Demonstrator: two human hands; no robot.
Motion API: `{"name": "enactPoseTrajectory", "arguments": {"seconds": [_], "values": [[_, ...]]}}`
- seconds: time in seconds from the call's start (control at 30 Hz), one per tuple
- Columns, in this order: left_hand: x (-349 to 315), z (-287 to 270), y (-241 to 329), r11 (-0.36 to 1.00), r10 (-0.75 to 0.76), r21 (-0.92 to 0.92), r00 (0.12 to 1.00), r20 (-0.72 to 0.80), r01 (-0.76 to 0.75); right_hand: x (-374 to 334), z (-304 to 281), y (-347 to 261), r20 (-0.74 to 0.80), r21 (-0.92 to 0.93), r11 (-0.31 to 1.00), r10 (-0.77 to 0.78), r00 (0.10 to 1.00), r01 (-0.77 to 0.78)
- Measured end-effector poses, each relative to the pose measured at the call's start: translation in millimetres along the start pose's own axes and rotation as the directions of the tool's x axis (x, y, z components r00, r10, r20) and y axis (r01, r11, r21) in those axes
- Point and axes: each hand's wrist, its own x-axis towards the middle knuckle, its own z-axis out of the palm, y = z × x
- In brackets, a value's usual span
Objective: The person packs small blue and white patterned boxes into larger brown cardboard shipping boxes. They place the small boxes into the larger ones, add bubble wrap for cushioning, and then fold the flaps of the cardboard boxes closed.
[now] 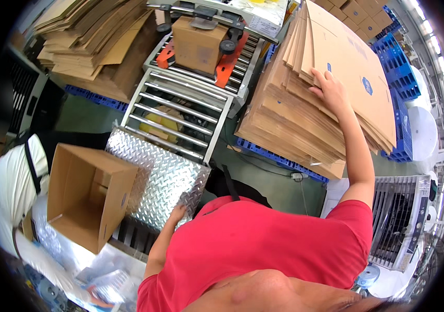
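Green floor [284, 191] shows between the stations of a packing hall, with ceiling lamps [427, 23] running along the far right and boxes [359, 18] piled at the upper right. Ahead stands a roller conveyor [185, 98], with something yellow [162, 125] visible beneath its bars. At its far end, a box [196, 44] sits between orange guides [229, 62] under a bar with black wheels [227, 47].

To the right, a tall stack of flat cartons [305, 109] rests on a blue pallet [274, 156]. The person's right hand [331, 91] lies on top near the stack's left edge, thumb and fingers spread apart, touching the top sheets; the arm is stretched out.

Closer in, a metal plate [162, 174] with a raised tread pattern adjoins the conveyor. The left hand [179, 211] is at its near edge, close to the red shirt [274, 234]; whether its fingers are together or apart, I cannot tell. An open box [92, 195] stands left of the plate, tilted in view, its mouth facing left.

More flat cardboard [89, 39] is heaped at the upper left. Past the tall stack are other blue pallets [396, 65], and a grilled unit [398, 223] stands at the lower right.
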Motion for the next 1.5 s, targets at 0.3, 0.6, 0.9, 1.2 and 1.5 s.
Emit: {"name": "enactPoseTrajectory", "arguments": {"seconds": [0.3,0.6,0.9,1.2,1.5], "values": [[-156,-81,259,0.346,0.663,-0.884,0.749,-0.006,-0.314,-109,-76,-272,-0.17,0.025,0.81,-0.575,0.8,0.587],[-312,-155,116,0.619,0.245,-0.308,0.55,-0.799,-0.723,-160,-44,-374,-0.466,0.649,0.557,-0.249,0.849,0.519],[-418,-121,132,0.959,0.191,0.275,0.554,-0.81,0.071,-15,-85,-388,-0.741,0.533,0.335,-0.259,0.62,0.777],[-394,-128,137,0.994,0.105,0.074,0.54,-0.835,-0.079,46,-44,-353,-0.822,0.365,-0.049,-0.487,0.297,0.93],[-481,-143,105,0.835,-0.316,-0.133,0.266,-0.911,0.534,64,-93,-356,-0.876,0.438,-0.774,-0.481,0.024,0.458]]}}
